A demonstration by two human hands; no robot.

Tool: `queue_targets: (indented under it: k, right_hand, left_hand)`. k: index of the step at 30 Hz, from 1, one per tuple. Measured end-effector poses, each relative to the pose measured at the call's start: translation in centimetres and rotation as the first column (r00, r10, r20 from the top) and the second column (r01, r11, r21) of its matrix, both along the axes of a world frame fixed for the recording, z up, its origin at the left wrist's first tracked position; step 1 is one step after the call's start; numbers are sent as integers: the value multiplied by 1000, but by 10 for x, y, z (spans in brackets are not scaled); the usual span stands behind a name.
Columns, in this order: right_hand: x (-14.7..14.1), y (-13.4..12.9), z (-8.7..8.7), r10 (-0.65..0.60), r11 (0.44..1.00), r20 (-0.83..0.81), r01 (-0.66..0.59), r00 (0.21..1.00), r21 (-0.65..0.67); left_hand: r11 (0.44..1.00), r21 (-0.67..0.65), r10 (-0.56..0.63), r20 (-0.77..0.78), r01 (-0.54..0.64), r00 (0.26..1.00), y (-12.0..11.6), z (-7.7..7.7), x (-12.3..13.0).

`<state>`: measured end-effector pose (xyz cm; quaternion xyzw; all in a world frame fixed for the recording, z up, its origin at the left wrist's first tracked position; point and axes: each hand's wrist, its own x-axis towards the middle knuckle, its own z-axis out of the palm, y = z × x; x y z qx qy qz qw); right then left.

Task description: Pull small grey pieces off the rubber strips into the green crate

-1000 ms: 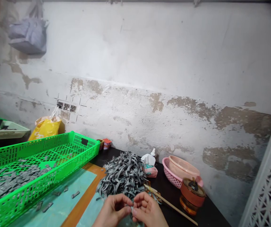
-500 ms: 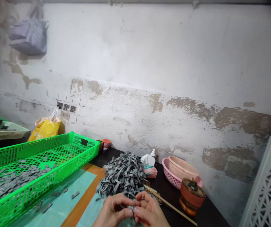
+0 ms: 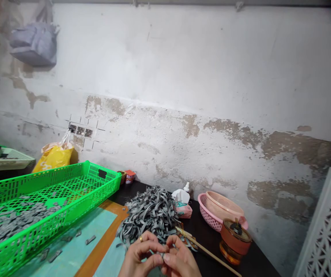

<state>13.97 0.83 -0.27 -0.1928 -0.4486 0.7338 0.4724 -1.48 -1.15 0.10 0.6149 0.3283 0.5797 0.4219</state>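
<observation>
At the bottom middle, my left hand (image 3: pixel 142 255) and my right hand (image 3: pixel 179 257) meet with their fingertips pinched together. Between them shows a sliver of a small grey strip (image 3: pixel 162 254), mostly covered by the fingers. A ring sits on a finger of my left hand. Just beyond the hands lies a heaped pile of grey strips (image 3: pixel 150 213). To the left, a long green plastic crate (image 3: pixel 64 219) holds many small flat grey pieces (image 3: pixel 21 219). A few similar pieces (image 3: pixel 90 239) lie on the light-blue mat (image 3: pixel 96 227) beside the crate.
Right of the pile are a tissue pack (image 3: pixel 183 207), a wooden stick (image 3: pixel 211 254), pink baskets (image 3: pixel 211 219) and an amber lidded jar (image 3: pixel 234 242). A yellow bag (image 3: pixel 55 157) and a pale tray (image 3: pixel 9 163) stand behind the crate. A white lattice panel (image 3: pixel 326 231) rises at right.
The fingers of both hands have shifted slightly around the small grey strip, and the left hand's ring now shows more clearly. The surroundings look the same.
</observation>
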Motion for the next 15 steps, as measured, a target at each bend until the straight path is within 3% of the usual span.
queue_targets:
  k: [6,11,15]
  right_hand:
    - [-9,-4,-2,-71,997,-57,72,996,19]
    - [-16,-9,-1,-128,991,-94,132,987,38]
    - [-16,-9,-2,-141,989,-105,145,984,39]
  left_hand:
    - [999,11,-30,29,30,999,-5,4,2]
    - [997,74,35,-65,-30,997,-5,6,1]
    - [997,77,11,-63,-6,998,-1,4,0]
